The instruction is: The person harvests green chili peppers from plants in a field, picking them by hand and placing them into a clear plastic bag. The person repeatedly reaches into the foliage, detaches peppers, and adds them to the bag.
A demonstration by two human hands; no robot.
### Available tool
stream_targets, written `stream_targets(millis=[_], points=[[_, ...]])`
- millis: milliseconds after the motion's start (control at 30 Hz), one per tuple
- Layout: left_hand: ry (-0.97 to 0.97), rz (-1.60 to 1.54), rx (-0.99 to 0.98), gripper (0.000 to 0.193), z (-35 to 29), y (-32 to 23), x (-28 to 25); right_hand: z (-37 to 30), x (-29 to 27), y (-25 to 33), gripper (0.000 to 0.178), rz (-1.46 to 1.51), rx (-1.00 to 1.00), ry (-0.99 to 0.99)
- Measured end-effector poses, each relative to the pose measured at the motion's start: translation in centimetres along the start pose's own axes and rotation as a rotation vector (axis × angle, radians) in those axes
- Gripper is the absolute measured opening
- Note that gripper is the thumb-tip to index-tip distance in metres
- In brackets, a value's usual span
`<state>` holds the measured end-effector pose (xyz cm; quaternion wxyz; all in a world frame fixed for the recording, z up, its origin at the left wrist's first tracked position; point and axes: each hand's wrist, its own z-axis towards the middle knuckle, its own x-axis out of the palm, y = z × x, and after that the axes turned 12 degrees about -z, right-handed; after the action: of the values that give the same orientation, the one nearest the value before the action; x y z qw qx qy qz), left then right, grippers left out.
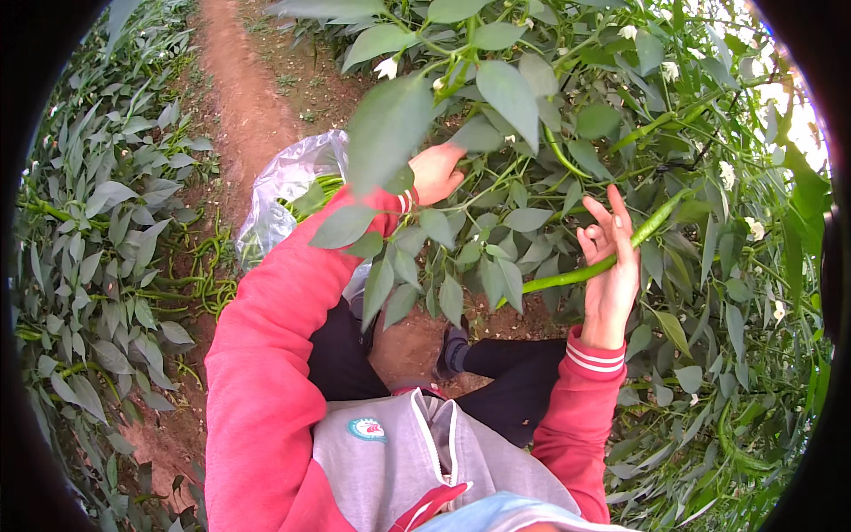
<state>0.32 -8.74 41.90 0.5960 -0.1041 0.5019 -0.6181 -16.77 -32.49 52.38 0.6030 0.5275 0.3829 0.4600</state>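
Your right hand (610,288) grasps a pepper (572,276). Your left hand (435,174) is among leaves (527,219), near the bag (288,170); whether it grips anything cannot be determined.

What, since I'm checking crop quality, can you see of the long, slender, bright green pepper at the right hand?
The long, slender, bright green pepper looks smooth, glossy and gently curved, with no obvious damage. It slants up rightward across the bare right hand, held among the fingers, which hide part of its middle. Its lower end tapers beside green leaves; whether its upper end is attached is unclear.
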Motion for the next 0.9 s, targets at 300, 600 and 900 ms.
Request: stream_targets(millis=[300,600,900], points=[[0.203,-0.2,-0.249,0.046,2.0,1.6,0.5,-0.5,0.3,0.1,0.048,0.037,-0.014,-0.013],[-0.025,0.171,-0.037,0.026,3.4,2.5,1.2,-0.8,0.1,0.3,0.051,0.005,0.014,0.008],[-0.165,0.572,-0.028,0.042,0.1,-6.8,-7.6,-2.1,0.7,1.5,0.047,-0.063,0.022,0.32]])
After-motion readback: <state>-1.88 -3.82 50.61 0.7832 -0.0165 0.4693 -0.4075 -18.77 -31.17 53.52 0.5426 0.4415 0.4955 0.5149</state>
